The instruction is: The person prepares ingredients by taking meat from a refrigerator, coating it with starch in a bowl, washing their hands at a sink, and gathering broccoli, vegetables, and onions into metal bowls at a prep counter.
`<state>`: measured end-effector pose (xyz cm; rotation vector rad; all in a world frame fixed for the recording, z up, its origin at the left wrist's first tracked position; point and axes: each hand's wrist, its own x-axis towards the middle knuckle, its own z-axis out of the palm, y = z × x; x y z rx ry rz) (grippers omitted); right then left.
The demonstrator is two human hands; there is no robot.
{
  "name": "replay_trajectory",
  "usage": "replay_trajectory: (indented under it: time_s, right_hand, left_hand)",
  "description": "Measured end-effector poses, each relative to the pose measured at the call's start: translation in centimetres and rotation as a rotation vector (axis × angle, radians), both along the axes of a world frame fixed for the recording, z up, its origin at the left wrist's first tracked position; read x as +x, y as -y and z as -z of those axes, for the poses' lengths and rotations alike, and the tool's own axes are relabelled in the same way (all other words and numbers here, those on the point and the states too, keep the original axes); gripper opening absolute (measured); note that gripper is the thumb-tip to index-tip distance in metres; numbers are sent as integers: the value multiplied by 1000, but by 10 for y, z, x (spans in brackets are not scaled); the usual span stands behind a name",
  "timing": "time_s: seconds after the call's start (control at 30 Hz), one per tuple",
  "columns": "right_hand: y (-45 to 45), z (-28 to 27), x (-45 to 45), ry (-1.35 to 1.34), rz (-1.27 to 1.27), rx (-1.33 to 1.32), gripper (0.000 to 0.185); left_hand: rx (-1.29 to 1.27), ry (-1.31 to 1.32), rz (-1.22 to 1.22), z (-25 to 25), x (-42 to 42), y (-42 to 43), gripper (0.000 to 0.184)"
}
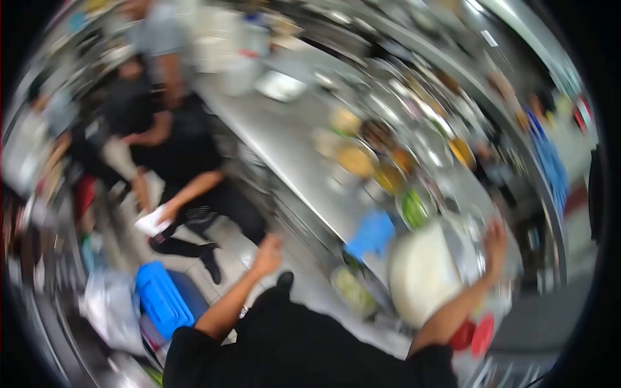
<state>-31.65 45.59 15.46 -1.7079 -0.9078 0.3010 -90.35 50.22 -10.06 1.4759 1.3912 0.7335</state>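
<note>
Motion blurs the whole view. My left hand hangs over the floor beside the long steel counter; its fingers look curled, and I cannot make out anything in them. On the right, my right hand is raised beside the large pale round board and some metal containers. Its fingers are smeared, so their state is unclear. A blue cloth or glove lies at the counter edge, left of the board. Next to it is a bowl of green vegetables.
Bowls of yellow food and a white tray stand on the steel counter. A crouching co-worker in black holds something white; other people stand behind. A blue lid and plastic bag are at lower left.
</note>
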Motion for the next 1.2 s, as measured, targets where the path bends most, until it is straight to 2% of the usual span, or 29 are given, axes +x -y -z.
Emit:
replay_trajectory:
  time_s: [0.1,0.17,0.23,0.27,0.3,0.4,0.5,0.57,0.63,0.7,0.77,0.87,0.93,1.0,1.07,1.13,1.2]
  right_hand:
    - [-3,-5,-100,-77,-331,102,30]
    - [-8,9,-161,-148,-613,60,28]
    - [-16,37,-204,-165,-816,-138,31]
    - [-28,58,-213,-116,-853,-234,35]
    - [-45,83,-218,-60,-876,-325,39]
    - [-95,164,-212,410,-873,-331,48]
    - [-123,208,-222,655,-526,-199,54]
    - [-144,245,-224,687,-408,-270,51]
    - [-142,248,-226,656,-312,-381,44]
    - [-125,211,-255,550,-258,-520,35]
    - [-121,206,-261,545,-276,-504,21]
    - [-140,231,-232,638,-408,-496,16]
    - [-116,196,-236,612,-361,-370,18]
    - [-97,170,-247,591,-286,-278,19]
    - [-89,172,-248,556,-168,-235,22]
    - [-90,186,-243,628,-184,-313,25]
    - [-107,218,-226,680,-223,-304,27]
  left_hand:
    - [-75,-386,123,65,-8,76,67]
    - [-481,-476,240,15,-9,116,71]
    - [-514,-439,230,34,-18,164,79]
    - [-531,-421,171,32,-21,188,77]
    - [-541,-405,127,28,-24,207,75]
    - [-534,-384,-53,47,-46,274,79]
    - [-584,-389,-184,54,-74,319,83]
    - [-568,-403,-280,43,-94,331,85]
    - [-483,-404,-414,8,-119,314,88]
    - [-318,-384,-557,-40,-145,285,92]
    - [-103,-345,-682,-98,-170,247,96]
    - [290,-209,-797,-191,-203,195,95]
    - [530,-124,-854,-246,-218,175,93]
    - [701,-159,-951,-295,-227,168,91]
    - [807,-126,-1034,-315,-236,163,89]
    - [952,-60,-1088,-294,-239,147,78]
    - [948,15,-1047,-256,-218,140,81]
